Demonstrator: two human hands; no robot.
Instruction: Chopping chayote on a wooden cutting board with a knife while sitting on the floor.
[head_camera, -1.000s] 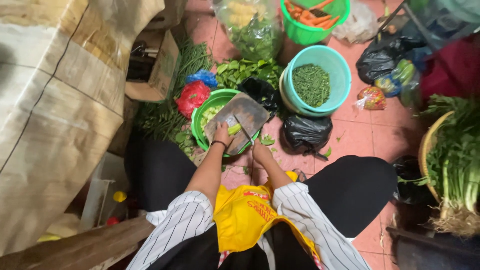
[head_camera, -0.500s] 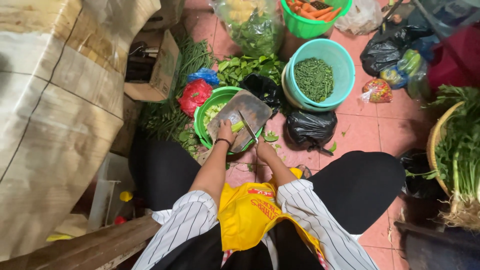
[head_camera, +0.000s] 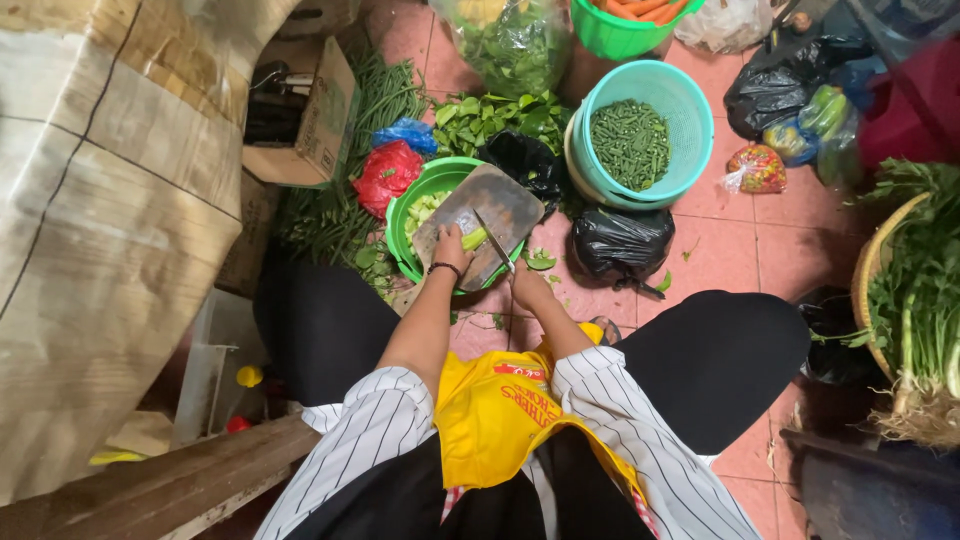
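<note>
Pressing our left hand down on a pale green vegetable piece, fingers curled close over it, we keep it pinned on the worn wooden cutting board, which lies tilted across the rim of a green basin. Our right hand is wrapped tight round the handle of a knife, whose blade runs up toward 11 o'clock and meets the vegetable just beside the left fingertips. By our judgement the step in hand is slicing: the next cut calls for a short downward stroke with the left fingers drawn back a little from the edge, since blade and fingertips sit very near each other. The vegetable piece is small; its long axis seems to lie roughly from 8 to 2 o'clock, across the blade, though we cannot tell its end clearly. Cut pale pieces already lie in the basin at 9 o'clock of the board. Farther out, a teal tub of chopped green beans stands at 1 o'clock, a black plastic bag at 3 o'clock, a red bag at 10 o'clock, and leafy greens at 12 o'clock.
</note>
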